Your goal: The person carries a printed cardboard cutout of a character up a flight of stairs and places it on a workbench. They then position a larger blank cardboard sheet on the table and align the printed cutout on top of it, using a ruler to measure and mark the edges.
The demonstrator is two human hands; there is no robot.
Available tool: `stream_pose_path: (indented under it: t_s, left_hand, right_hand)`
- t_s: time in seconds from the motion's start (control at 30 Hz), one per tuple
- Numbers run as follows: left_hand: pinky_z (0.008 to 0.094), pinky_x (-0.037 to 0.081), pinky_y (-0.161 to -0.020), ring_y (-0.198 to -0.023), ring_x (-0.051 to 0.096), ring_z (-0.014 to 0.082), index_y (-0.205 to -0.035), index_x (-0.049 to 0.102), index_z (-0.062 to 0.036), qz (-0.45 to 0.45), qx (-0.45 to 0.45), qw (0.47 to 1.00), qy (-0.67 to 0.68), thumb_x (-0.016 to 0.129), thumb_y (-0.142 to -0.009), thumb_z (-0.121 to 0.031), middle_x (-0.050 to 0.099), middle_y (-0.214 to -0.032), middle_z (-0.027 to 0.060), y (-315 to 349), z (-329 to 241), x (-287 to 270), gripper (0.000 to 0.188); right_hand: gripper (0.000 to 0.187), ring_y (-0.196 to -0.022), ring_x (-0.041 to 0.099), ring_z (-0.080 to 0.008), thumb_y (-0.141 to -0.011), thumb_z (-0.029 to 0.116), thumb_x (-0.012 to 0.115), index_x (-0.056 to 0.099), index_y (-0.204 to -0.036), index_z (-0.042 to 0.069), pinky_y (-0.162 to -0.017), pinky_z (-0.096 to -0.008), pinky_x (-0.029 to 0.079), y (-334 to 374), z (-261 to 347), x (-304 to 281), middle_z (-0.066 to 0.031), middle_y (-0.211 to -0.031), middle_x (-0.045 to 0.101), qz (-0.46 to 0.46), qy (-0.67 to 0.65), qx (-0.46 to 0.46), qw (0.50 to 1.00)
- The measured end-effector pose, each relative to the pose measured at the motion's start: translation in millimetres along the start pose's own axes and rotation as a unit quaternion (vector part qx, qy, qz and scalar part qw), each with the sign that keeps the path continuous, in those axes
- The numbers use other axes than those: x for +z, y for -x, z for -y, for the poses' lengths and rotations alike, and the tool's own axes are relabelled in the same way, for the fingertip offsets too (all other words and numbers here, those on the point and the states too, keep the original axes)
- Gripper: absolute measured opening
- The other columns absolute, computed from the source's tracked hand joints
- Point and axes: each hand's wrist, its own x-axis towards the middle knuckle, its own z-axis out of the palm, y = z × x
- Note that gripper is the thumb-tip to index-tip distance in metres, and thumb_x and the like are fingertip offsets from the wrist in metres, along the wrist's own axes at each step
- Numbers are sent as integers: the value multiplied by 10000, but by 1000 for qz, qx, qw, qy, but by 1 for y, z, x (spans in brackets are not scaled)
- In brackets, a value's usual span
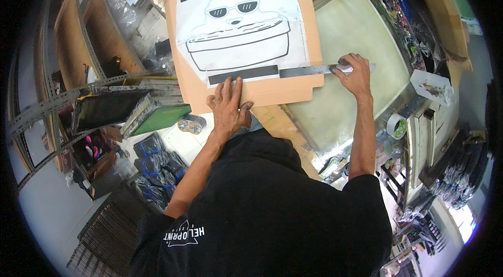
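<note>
A white sheet (241,57) with a line drawing of a figure in sunglasses over a tub-like shape lies on a brown cardboard piece (319,57). Along its lower edge runs a black bar (243,75). My left hand (227,105) rests with fingers stretched out, fingertips at that bar and palm toward the cardboard's near edge. A flat, grey, metallic-looking strip (306,71) extends from the bar's right end past the cardboard. Thumb and fingers of my right hand (357,75) pinch its right part; a pale end (372,67) shows beyond the hand.
Under the cardboard, a large framed pale-green screen (361,104) reaches to the right. A stained white scrap (432,87) and a roll of tape (396,125) lie beside it. Shelving (78,93), a green-faced frame (160,119) and dark plastic-wrapped bundles (154,159) stand on the left.
</note>
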Motion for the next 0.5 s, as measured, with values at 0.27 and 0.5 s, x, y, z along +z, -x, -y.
stream_pose_path:
  t_s: [0.27,0.5]
  left_hand:
    - [520,203,-992,-1313,307,329,-1450,409,-111,3,-1,1000,3,648,-855,-421,362,-1447,166,3,7,-1,712]
    - [516,225,-957,-1272,344,323,-1458,395,-111,-19,6,1000,-1,676,-819,-382,378,-1429,158,3,10,1,749]
  right_hand:
    - [344,-848,554,-267,-623,350,825,658,-748,76,-826,-392,363,-7,22,3,-54,-837,631,6,101,11,995]
    - [405,-921,558,-289,-622,321,828,652,-890,73,-825,-417,397,-9,31,8,-81,-916,629,-17,103,36,994]
